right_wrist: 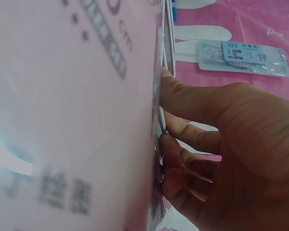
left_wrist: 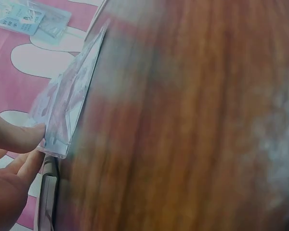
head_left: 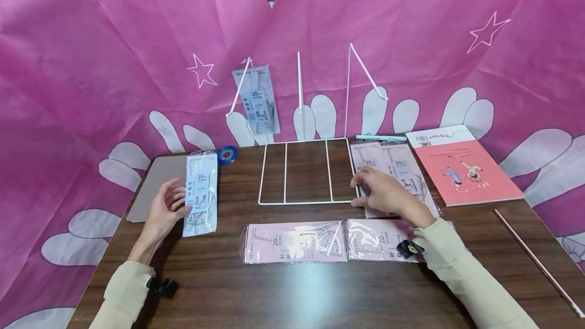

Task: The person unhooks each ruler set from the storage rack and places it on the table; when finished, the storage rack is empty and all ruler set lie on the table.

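On the left, my left hand [head_left: 166, 204] pinches the near left edge of a blue ruler-set packet [head_left: 201, 192]. The left wrist view shows the thumb on top of the clear sleeve [left_wrist: 62, 120] and the fingers under its edge. My right hand [head_left: 384, 192] is at the front right corner of a white wire rack [head_left: 294, 203], fingers bent, fingertips right at its side wire. Pink ruler-set packets [head_left: 397, 154] lie partly under this hand. Whether it grips the wire, I cannot tell. Another blue packet [head_left: 262, 85] hangs from the rack's left arm [head_left: 239, 88].
Two pink packets [head_left: 292, 255] lie along the front of the rack. Blue tape [head_left: 227, 155] and a grey flat board [head_left: 153, 187] are at left. At right are a red-covered book [head_left: 470, 176], a pale blue pen-like stick [head_left: 379, 138] and a thin metallic rod [head_left: 539, 263].
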`<act>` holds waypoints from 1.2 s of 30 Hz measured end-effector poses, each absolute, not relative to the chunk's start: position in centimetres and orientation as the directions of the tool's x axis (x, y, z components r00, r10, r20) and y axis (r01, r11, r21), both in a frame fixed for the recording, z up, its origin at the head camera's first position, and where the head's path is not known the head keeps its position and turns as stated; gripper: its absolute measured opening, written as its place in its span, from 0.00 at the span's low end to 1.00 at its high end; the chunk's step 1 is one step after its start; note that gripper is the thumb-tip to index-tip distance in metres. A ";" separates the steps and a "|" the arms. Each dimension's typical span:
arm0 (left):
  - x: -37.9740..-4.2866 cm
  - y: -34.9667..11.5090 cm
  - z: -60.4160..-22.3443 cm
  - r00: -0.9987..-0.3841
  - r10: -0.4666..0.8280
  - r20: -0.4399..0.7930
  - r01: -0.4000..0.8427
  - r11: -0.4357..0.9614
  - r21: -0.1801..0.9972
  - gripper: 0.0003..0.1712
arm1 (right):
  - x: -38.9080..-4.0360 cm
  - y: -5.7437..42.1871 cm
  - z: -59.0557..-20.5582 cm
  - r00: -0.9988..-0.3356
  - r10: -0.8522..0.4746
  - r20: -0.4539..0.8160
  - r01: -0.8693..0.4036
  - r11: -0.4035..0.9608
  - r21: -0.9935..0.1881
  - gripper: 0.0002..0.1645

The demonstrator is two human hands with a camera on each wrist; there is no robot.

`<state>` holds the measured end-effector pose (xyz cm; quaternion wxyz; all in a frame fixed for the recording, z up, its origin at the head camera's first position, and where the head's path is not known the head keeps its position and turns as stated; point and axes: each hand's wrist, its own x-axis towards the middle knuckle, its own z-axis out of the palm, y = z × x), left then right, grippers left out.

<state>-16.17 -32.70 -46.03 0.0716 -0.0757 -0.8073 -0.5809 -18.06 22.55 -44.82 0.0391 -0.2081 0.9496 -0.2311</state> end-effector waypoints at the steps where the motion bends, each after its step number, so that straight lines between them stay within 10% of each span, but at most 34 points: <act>1: -16.2 -32.7 -46.0 -0.977 0.043 0.207 0.209 0.327 0.921 0.49 | -18.1 22.6 -44.8 -0.910 -0.413 0.022 -0.377 0.806 -0.456 0.23; 21: -16.6 -31.3 -44.0 -0.978 0.088 0.191 0.203 0.642 0.740 0.48 | -18.2 22.6 -44.8 -0.912 -0.409 0.040 -0.380 0.802 -0.461 0.23; 36: -22.8 -25.3 -41.9 -0.950 0.185 0.252 0.312 0.507 0.803 0.28 | -18.1 22.6 -45.0 -0.910 -0.413 0.042 -0.385 0.802 -0.456 0.23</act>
